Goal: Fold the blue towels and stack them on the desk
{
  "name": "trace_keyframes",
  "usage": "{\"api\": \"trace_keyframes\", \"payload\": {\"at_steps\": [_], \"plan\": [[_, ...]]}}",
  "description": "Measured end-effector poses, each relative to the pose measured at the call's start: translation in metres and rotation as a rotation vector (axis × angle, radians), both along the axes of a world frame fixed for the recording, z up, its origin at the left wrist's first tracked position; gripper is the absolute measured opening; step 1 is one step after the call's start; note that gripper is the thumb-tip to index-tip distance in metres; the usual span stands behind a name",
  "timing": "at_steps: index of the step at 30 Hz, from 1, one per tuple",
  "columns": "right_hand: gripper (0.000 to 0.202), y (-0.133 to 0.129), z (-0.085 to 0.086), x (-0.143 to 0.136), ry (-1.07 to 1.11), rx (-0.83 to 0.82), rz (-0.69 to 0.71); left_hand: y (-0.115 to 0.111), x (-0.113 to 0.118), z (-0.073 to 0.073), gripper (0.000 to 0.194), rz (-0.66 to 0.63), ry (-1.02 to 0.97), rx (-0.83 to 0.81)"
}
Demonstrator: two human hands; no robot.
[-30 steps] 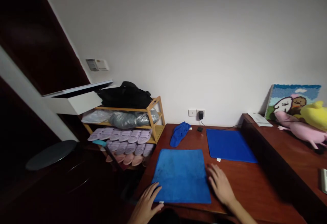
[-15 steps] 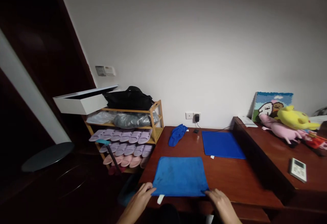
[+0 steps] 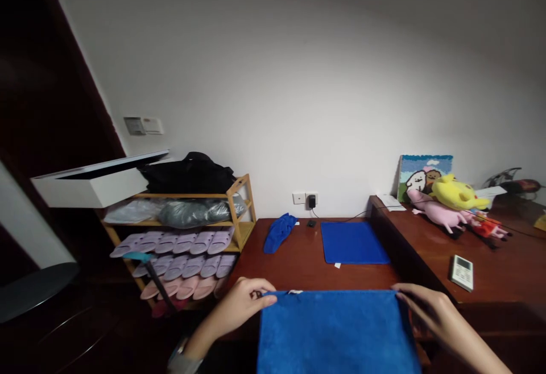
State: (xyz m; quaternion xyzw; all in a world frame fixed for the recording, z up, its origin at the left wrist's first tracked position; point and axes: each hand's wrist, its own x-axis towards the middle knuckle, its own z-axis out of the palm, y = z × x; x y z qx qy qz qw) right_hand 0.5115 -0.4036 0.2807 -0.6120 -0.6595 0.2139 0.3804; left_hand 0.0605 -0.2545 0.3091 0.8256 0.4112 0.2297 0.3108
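A blue cloth [image 3: 336, 334] hangs from both my hands in front of the table, its top edge stretched nearly straight. My left hand [image 3: 245, 304] pinches its upper left corner, close to a small white tag. At the upper right corner, my right hand [image 3: 420, 304] grips the cloth between thumb and fingers. The lower part of this cloth runs out of view. Behind it, a second blue cloth [image 3: 355, 242] lies flat on the table, and a crumpled blue cloth [image 3: 279, 233] lies further left.
The brown table [image 3: 298, 271] stands against the wall. Left of it is a wooden rack [image 3: 245, 236] with slippers [image 3: 185, 243], a black bag [image 3: 187, 175] and a white box [image 3: 98, 189]. On a raised surface at right are plush toys [image 3: 454, 194] and a white remote [image 3: 462, 272].
Both hands have lifted the near cloth off the table, and it now hangs closer to me. The view has turned slightly to the right.
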Motion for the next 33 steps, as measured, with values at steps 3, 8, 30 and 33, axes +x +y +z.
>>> {"api": "trace_keyframes", "payload": {"at_steps": [3, 8, 30, 33], "plan": [[0.049, 0.029, -0.003, 0.024, 0.022, -0.085, 0.004, 0.041, 0.041, -0.019, 0.039, -0.075, -0.045, -0.088], [0.043, 0.127, 0.004, 0.085, -0.013, 0.085, -0.078, 0.128, 0.117, -0.018, 0.044, -0.048, -0.191, -0.076], [0.050, 0.249, -0.253, 0.112, -0.564, -0.183, -0.615, 0.170, 0.235, -0.267, 0.042, 0.056, 0.152, 0.254], [0.052, 0.247, -0.276, 0.109, -0.761, -0.108, -0.541, 0.153, 0.189, -0.284, 0.043, -0.022, 0.220, 0.356]]}}
